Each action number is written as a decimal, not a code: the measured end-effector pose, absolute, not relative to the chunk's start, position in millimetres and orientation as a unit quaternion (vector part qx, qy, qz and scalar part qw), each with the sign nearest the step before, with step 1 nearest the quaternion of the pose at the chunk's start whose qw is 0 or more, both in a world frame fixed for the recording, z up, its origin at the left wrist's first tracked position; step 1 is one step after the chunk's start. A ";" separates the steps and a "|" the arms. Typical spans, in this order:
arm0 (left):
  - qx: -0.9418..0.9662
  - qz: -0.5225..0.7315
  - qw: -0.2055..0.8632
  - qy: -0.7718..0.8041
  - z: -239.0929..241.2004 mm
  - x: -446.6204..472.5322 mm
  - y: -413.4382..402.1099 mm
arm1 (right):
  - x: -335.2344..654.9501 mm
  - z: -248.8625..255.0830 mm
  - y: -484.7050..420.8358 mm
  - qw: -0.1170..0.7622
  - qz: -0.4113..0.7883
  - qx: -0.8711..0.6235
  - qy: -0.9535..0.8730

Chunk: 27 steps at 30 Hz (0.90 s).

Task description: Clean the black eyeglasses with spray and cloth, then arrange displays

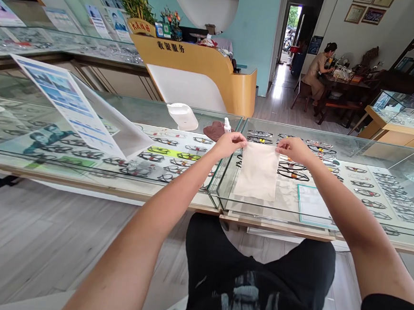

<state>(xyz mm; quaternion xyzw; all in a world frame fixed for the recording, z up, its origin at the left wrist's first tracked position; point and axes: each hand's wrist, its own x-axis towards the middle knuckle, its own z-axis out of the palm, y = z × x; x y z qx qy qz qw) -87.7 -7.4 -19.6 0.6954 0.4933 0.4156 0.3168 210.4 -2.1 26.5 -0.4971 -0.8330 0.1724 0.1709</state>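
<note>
A pale beige cloth (257, 172) hangs flat over the glass top of a display case, stretched between my two hands. My left hand (232, 143) pinches its upper left corner. At the upper right corner, my right hand (292, 149) grips the edge between thumb and fingers. Just beyond my left hand stand a small white spray bottle (227, 125) and a crumpled brown cloth (213, 130). Whether the beige cloth is a single layer or a pouch, I cannot tell.
Rows of eyeglasses (293, 174) lie inside the glass case (221, 194). A white plastic tray (183, 117) and a folded printed stand (71, 106) rest on the counter to the left. Farther back are a wooden reception desk (200, 61) and a seated person (319, 70) at a table.
</note>
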 end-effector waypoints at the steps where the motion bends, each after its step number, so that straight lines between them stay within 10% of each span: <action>1: 0.698 0.416 0.314 0.492 -17.7 -88.4 -10.3 | 209.8 27.8 -7.2 0.182 0.148 -0.492 -0.839; 7: 0.707 0.428 0.290 0.482 -12.5 -96.2 -40.3 | 208.8 23.2 -55.0 0.217 0.100 -0.486 -0.840; 19: 0.573 0.433 0.495 0.489 -22.0 -80.3 -75.6 | 185.0 -16.5 -81.6 0.384 0.582 -0.481 -0.532; 27: 0.532 0.430 0.546 0.484 -20.6 -76.6 -82.4 | 178.4 -37.9 -92.4 0.454 0.640 -0.415 -0.461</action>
